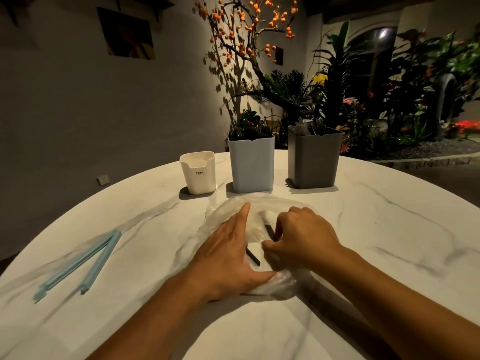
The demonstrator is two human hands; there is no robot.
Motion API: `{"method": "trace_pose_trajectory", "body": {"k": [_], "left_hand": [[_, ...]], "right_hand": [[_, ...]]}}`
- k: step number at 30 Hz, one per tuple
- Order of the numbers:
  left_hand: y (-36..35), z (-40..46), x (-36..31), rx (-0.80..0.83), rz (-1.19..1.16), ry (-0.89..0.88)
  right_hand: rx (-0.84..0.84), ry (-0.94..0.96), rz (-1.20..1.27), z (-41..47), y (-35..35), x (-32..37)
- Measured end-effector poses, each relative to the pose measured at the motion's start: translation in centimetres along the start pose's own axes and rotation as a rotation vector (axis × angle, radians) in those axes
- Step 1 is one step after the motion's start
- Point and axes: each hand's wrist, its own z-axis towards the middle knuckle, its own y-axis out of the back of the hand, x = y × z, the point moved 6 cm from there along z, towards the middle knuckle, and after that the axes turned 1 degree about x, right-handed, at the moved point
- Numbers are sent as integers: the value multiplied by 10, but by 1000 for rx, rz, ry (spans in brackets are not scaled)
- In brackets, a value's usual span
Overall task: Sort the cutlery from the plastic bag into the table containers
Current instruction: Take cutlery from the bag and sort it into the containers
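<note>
A clear plastic bag (223, 209) lies flattened on the white marble table (389, 229), in front of three containers. My left hand (228, 245) lies flat on the bag with straight fingers, pressing it down. My right hand (304, 235) has curled fingers on a dark cutlery handle (270, 231) inside the bag. A second dark handle (253, 257) shows between my hands. Behind stand a cream container (198, 172), a light blue container (252, 165) and a grey container (314, 159); the blue and grey ones hold cutlery.
A light blue bag clip (83, 263) lies open in a V on the table at the left. Beyond the table's far edge are a bare branch with orange fruit and dense plants. A wall stands at the left.
</note>
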Motion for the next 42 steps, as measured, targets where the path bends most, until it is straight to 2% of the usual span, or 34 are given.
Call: {"method": "trace_pose_trajectory", "body": {"k": [5, 14, 20, 26, 31, 42], "left_hand": [[4, 2, -3, -19, -31, -10], [3, 3, -1, -73, 5, -43], [0, 3, 4, -55, 13, -20], [1, 6, 9, -60, -5, -43], [-1, 9, 16, -16, -9, -7], [2, 8, 14, -37, -23, 32]], "right_hand": [[59, 29, -40, -1, 1, 2], [12, 82, -81, -6, 5, 5], [-79, 163, -91, -10, 14, 9], [-15, 241, 22, -15, 11, 15], [78, 222, 170, -16, 6, 17], [108, 131, 16, -11, -2, 16]]}}
